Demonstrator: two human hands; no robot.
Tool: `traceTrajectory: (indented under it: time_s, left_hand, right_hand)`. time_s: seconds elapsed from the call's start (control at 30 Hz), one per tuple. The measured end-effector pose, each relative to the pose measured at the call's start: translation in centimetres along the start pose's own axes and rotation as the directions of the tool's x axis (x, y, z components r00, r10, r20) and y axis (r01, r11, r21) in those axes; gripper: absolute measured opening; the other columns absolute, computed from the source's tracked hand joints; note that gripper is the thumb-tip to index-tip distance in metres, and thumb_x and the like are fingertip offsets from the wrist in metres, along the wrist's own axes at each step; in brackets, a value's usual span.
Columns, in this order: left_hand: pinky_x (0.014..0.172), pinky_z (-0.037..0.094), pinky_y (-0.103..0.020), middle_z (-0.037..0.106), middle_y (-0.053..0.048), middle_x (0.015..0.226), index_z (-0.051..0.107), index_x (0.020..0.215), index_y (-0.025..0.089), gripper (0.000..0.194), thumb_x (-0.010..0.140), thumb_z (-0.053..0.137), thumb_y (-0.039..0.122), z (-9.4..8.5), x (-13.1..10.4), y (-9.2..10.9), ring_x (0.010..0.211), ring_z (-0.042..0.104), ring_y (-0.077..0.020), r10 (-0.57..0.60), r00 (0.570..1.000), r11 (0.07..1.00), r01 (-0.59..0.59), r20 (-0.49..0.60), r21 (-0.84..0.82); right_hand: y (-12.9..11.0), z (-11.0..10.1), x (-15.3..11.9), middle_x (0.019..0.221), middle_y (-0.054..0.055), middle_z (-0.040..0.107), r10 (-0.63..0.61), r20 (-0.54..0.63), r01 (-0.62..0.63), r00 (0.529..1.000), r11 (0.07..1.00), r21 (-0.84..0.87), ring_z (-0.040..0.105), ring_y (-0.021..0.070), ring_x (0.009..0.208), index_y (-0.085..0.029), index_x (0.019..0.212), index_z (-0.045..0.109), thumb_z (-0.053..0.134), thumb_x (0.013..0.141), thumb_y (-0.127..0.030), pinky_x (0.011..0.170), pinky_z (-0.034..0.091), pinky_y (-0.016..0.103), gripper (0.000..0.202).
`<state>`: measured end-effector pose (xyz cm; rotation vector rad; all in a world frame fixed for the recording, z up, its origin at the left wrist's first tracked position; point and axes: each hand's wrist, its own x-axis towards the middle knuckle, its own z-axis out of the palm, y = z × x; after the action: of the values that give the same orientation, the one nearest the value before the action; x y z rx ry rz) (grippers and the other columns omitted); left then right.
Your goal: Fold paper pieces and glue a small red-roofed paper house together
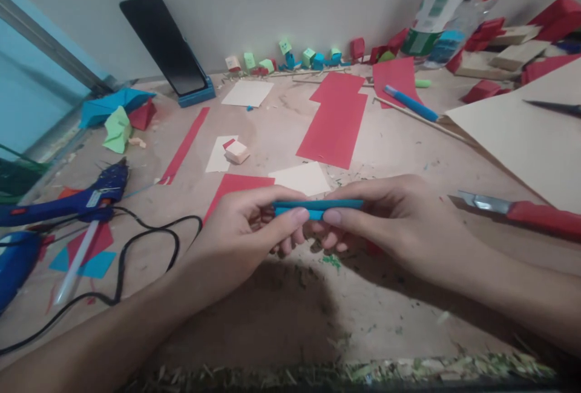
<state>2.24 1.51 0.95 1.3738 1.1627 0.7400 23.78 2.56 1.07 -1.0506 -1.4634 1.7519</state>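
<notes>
A narrow, folded strip of blue paper (338, 204) is held level between my two hands above the near middle of the table. My left hand (258, 220) pinches its left part, thumb in front and fingers behind. The right part is gripped by my right hand (385, 214), its thumb pressed on the lower fold. Both thumb tips are close together near the strip's middle. Just behind the hands lie a cream paper piece (302, 178) and, beside it, a red paper piece (236, 190) partly covered by my left hand.
Left: a blue glue gun (93, 198) with a black cable (122, 260) and a phone on a stand (166, 48). Right: a red-handled cutter (540, 217) and a large cream sheet (521, 132). Behind: red paper (336, 129), small paper cubes (308, 57), a plastic bottle (433, 23).
</notes>
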Motion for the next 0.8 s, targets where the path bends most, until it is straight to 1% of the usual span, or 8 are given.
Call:
traceTrajectory:
  time_s: [0.07,0.13,0.27,0.33,0.47,0.57,0.67,0.8]
  left_hand:
    - [0.056,0.056,-0.019,0.073,0.001,0.07,0.073,0.084,0.02,0.016,0.095,0.065,0.029,0.01,0.05,0.01,0.06,0.068,-0.0118,-0.025,1.0,1.0,0.025,0.017,-0.018]
    - [0.058,0.056,-0.02,0.074,0.0,0.071,0.073,0.082,0.019,0.017,0.095,0.065,0.026,0.14,0.04,0.06,0.062,0.069,-0.0124,-0.035,0.999,0.999,0.035,0.006,-0.04]
    - [0.06,0.058,-0.021,0.075,0.0,0.073,0.074,0.089,0.018,0.013,0.096,0.063,0.022,0.34,0.05,0.19,0.065,0.072,-0.013,-0.039,0.999,0.995,0.042,0.035,-0.088]
    - [0.062,0.058,-0.021,0.076,0.0,0.074,0.075,0.092,0.018,0.013,0.096,0.063,0.021,0.34,0.08,0.21,0.067,0.073,-0.0132,-0.031,0.999,0.996,0.035,0.045,-0.082]
    - [0.064,0.06,-0.022,0.076,-0.001,0.076,0.076,0.098,0.017,0.013,0.096,0.063,0.018,0.27,0.12,0.01,0.068,0.073,-0.0133,-0.004,0.999,0.997,0.007,0.041,-0.079]
    - [0.067,0.061,-0.023,0.077,-0.001,0.077,0.075,0.096,0.016,0.011,0.096,0.064,0.019,0.16,0.2,-0.41,0.069,0.074,-0.0139,0.015,0.998,0.993,-0.008,0.059,-0.118]
    - [0.068,0.062,-0.022,0.078,0.0,0.078,0.074,0.092,0.017,0.012,0.097,0.065,0.021,0.05,0.29,-0.71,0.07,0.074,-0.0132,0.007,0.997,0.991,0.003,0.078,-0.134]
    - [0.067,0.062,-0.021,0.078,0.0,0.075,0.075,0.09,0.018,0.01,0.096,0.066,0.019,0.16,0.35,-0.49,0.068,0.075,-0.0126,-0.02,0.998,0.987,0.029,0.062,-0.16]
  right_hand:
    - [-0.1,-0.04,-0.04,0.08,0.002,0.081,-0.026,0.008,0.026,1.0,1.0,-0.016,0.076,0.0152,0.072,-0.028,0.102,0.086,0.076,0.093,-0.026,0.066,0.061,0.022,0.014]
    - [-0.17,-0.04,0.04,0.079,0.001,0.081,-0.048,-0.015,0.048,0.999,0.998,-0.03,0.075,0.0152,0.07,-0.029,0.099,0.087,0.08,0.089,-0.025,0.063,0.061,0.022,0.013]
    - [0.11,-0.08,0.55,0.081,0.001,0.082,-0.051,-0.04,0.049,0.998,0.997,-0.065,0.074,0.0161,0.067,-0.029,0.091,0.087,0.089,0.079,-0.023,0.059,0.059,0.022,0.013]
    - [0.37,-0.13,0.73,0.078,0.002,0.082,-0.046,-0.044,0.043,0.998,0.997,-0.061,0.074,0.017,0.066,-0.029,0.093,0.088,0.089,0.079,-0.026,0.058,0.06,0.022,0.014]
    - [0.49,-0.26,0.63,0.078,0.003,0.081,-0.039,-0.069,0.034,0.997,0.997,-0.074,0.074,0.0168,0.068,-0.027,0.095,0.087,0.086,0.083,-0.028,0.061,0.061,0.023,0.013]
    - [0.16,-0.36,0.46,0.078,0.002,0.081,0.006,-0.03,-0.007,1.0,0.999,-0.044,0.075,0.0153,0.069,-0.024,0.087,0.086,0.084,0.085,-0.025,0.062,0.06,0.02,0.003]
    - [-0.13,-0.42,0.45,0.076,0.002,0.081,0.065,0.01,-0.066,0.998,0.998,0.017,0.075,0.0126,0.068,-0.021,0.076,0.083,0.084,0.084,-0.019,0.062,0.059,0.015,0.008]
    - [-0.07,-0.36,0.46,0.073,0.003,0.08,0.128,0.016,-0.129,0.992,0.986,0.107,0.074,0.0109,0.064,-0.019,0.074,0.082,0.085,0.082,-0.021,0.059,0.058,0.014,0.009]
